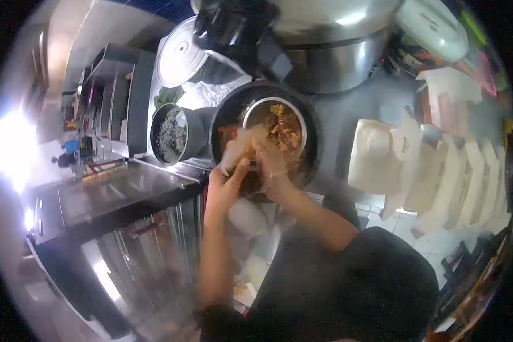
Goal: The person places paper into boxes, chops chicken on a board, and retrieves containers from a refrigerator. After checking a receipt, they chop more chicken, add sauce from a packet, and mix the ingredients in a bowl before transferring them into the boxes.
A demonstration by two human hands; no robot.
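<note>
My left hand (226, 185) and my right hand (271, 159) come together over a wide dark pan (317, 134). In the pan sits a round bowl with a bright rim (303, 122), holding orange-brown chunks of food (286, 132). Both hands close around a pale, blurred thing (239, 145) at the bowl's near left side; I cannot tell what it is. The left thumb points up along it, and the right fingers bend over its top. Reddish food (227, 134) shows at the pan's left side.
Left of the pan stands a grey pot (195, 132) with white, grainy contents (170, 137). A large steel pot (339, 65) is behind, beside a dark appliance (233, 34) and a round white lid (179, 51). Open takeaway boxes (439, 176) line the right. A steel counter (114, 191) extends left.
</note>
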